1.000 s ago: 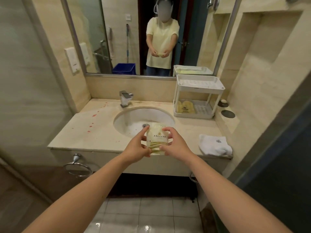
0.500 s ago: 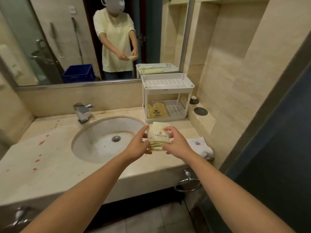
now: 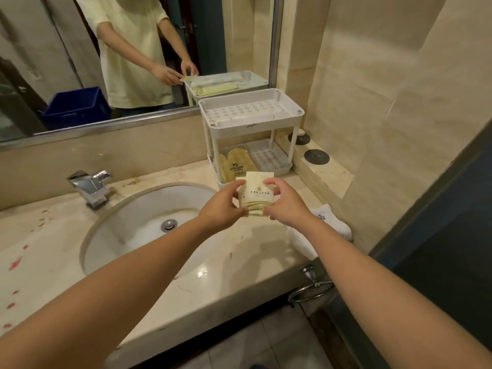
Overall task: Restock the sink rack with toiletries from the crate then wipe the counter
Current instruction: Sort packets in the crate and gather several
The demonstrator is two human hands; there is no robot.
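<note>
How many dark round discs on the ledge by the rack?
2: the near disc sits on the ledge right of the rack; the far disc lies behind it, a small pale lump on its far edge. Nothing seems hidden.

The cream packet (image 3: pixel 257 193) bears a small gold emblem above one line of Chinese characters too blurred to read, like the print on the yellow pouch (image 3: pixel 237 164) at its 12 o'clock.

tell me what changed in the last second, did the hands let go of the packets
No. Both hands, left hand and right hand, still pinch the stack of packets and have carried it from over the sink rightward, up to the front of the rack; the view turned right and closer too. The yellow pouches on the lower shelf, the white towel and the red spots on the counter stayed put.
</note>
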